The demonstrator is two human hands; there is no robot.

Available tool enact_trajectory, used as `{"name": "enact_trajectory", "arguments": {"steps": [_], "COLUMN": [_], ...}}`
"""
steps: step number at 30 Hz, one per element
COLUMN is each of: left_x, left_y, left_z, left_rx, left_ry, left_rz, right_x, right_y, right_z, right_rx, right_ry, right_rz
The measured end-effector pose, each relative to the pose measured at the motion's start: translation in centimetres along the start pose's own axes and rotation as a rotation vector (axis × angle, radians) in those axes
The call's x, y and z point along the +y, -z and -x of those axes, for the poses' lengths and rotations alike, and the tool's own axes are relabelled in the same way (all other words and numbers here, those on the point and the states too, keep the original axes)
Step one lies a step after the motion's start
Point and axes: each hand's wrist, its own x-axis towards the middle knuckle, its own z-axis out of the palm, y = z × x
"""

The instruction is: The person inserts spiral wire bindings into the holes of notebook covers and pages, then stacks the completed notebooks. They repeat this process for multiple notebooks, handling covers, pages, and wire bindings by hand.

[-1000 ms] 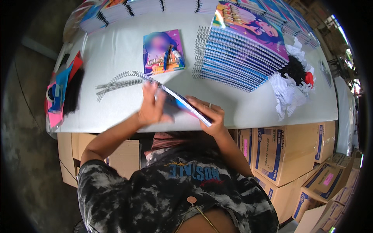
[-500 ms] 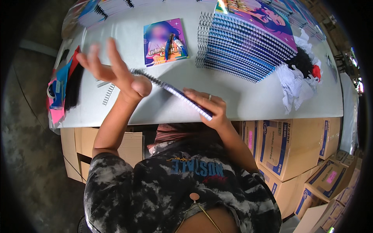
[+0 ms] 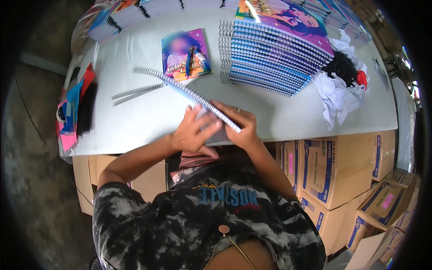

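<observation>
A thin notebook (image 3: pixel 194 96) stands on its edge in my right hand (image 3: pixel 244 125), whose fingers lie on its far side near the lower right end. A dark wire coil (image 3: pixel 146 70) runs along its upper edge and sticks out beyond its far left end. My left hand (image 3: pixel 194 131), slightly blurred, is by the notebook's near side with its fingers apart; whether the fingertips touch it I cannot tell. Loose spiral coils (image 3: pixel 135 94) lie on the table to the left. Beyond them lies a purple-covered notebook (image 3: pixel 198 40) with a blue pen (image 3: pixel 189 62) and another small tool on it.
A tall stack of coil-bound notebooks (image 3: pixel 274 58) stands at the right, beside crumpled cloth (image 3: pixel 330 96) and a black tangle (image 3: pixel 343 68). More notebook stacks (image 3: pixel 130 20) line the far edge. A tape dispenser (image 3: pixel 67 112) sits far left. Cardboard boxes (image 3: pixel 346 166) are below the table.
My left hand has come down from the coil's far end to the notebook's near side. The coil's projecting end is now uncovered. The view has shifted slightly.
</observation>
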Motion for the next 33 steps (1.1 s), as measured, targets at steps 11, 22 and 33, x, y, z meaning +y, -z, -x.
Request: {"name": "enact_trajectory", "arguments": {"steps": [11, 22, 33], "left_x": [0.2, 0.1, 4.7], "left_y": [0.0, 0.0, 6.4], "left_z": [-0.7, -2.9, -8.4], "left_rx": [-0.016, 0.093, -0.09], "left_ry": [-0.16, 0.093, 0.573], "left_rz": [-0.062, -0.133, 0.148], "right_x": [-0.3, -0.8, -3.7], "right_y": [-0.5, -0.4, -2.1], "right_z": [-0.1, -0.1, -3.8], "right_rx": [0.006, -0.027, -0.198], "right_ry": [-0.051, -0.066, 0.112], "right_rz": [-0.026, -0.076, -0.464]}}
